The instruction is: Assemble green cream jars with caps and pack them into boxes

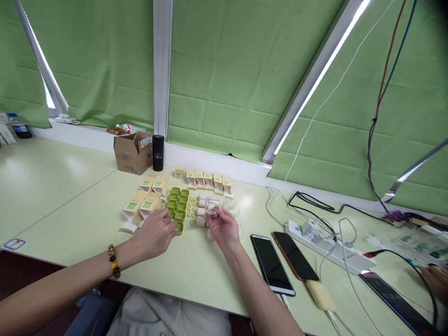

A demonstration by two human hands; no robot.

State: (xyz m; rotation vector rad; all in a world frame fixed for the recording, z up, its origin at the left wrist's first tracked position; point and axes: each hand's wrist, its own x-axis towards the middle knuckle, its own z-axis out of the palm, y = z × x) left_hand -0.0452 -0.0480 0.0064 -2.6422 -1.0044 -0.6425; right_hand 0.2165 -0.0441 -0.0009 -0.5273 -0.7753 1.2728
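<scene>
From the head view, your right hand [224, 228] is closed at the fingertips around a small clear case [212, 206], held up above the desk [196, 270]. Your left hand [154, 234] has its fingers curled down beside the nearest green box [178, 228]; its fingertips are at that box's edge, but you cannot tell from here whether they grip it. A beaded bracelet [114, 261] sits on your left wrist

Past that box, more green boxes [179, 214] stand in two columns, open side up. Left of them you have several beige cartons [147, 205], and farther back a row of beige packs [209, 180]. Just right of the green boxes lie small yellow pieces [189, 208], then pale pink blocks [200, 211], partly behind your right hand

To your right, a white phone [273, 265] and a dark phone [296, 255] lie near a power strip [325, 246] with cables. At the back, a black tumbler [158, 153] stands beside an open cardboard box [133, 156]
</scene>
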